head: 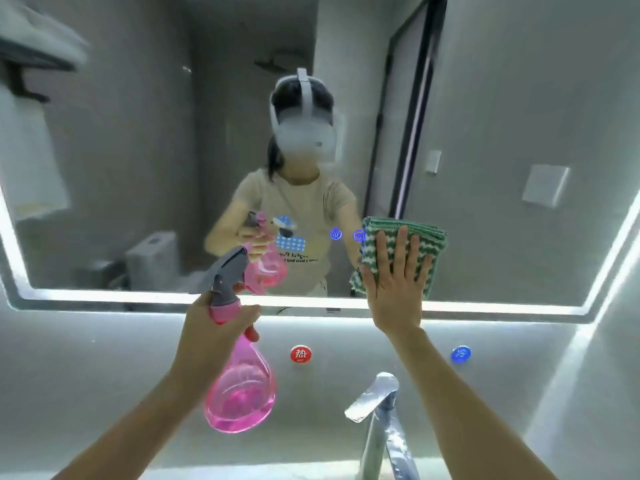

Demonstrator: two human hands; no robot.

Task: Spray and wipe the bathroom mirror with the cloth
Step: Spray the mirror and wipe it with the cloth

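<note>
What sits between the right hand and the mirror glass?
The folded green cloth, pressed flat against the mirror under the open right hand, seen in the head view.

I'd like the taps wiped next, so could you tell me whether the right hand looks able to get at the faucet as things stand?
Probably yes: the right hand presses the cloth flat on the mirror, with the faucet below it and nothing between.
</note>
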